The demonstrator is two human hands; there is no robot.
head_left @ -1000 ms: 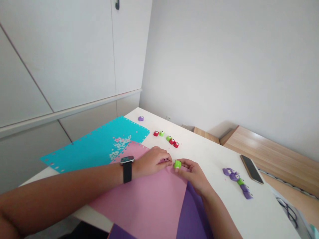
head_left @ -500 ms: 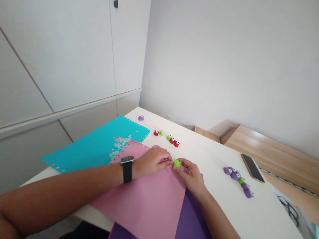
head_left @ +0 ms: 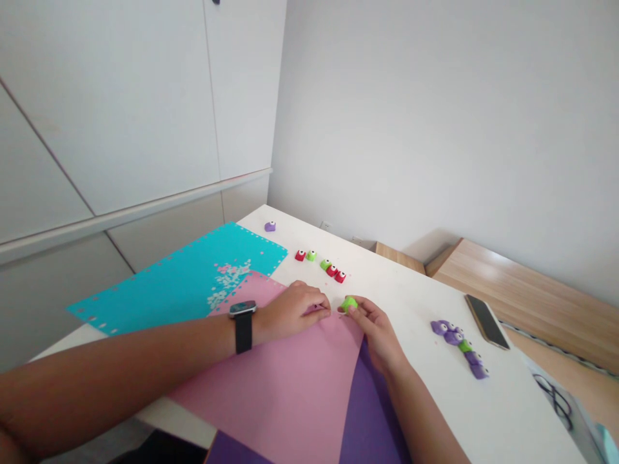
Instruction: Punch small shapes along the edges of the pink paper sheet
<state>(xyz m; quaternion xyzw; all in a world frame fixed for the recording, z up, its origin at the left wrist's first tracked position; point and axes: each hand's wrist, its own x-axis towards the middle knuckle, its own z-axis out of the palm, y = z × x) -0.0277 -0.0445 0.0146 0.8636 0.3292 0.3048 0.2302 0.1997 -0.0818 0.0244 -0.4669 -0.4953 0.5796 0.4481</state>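
My right hand (head_left: 374,325) pinches a small green block (head_left: 349,304) above the corner of the pink sheet (head_left: 285,380). Just left of it, my left hand (head_left: 297,309) rests over the pink sheet, fingers curled and thumb pressed to the fingertips; whatever they hold is too small to make out. White and pink paper bits (head_left: 227,280) lie where the pink sheet overlaps the turquoise sheet (head_left: 164,290). Beyond my hands is a row of red (head_left: 331,270) and green (head_left: 312,256) blocks with eyes.
A lone purple block (head_left: 270,226) sits near the table's far corner. Several purple blocks (head_left: 453,337) and one green block form a line at right, beside a phone (head_left: 487,322). A purple sheet (head_left: 372,412) lies under the pink one. Black cord (head_left: 554,399) is at far right.
My right hand has lifted the green block slightly up and right, away from my left hand, and tilted it. The view has shifted a little.
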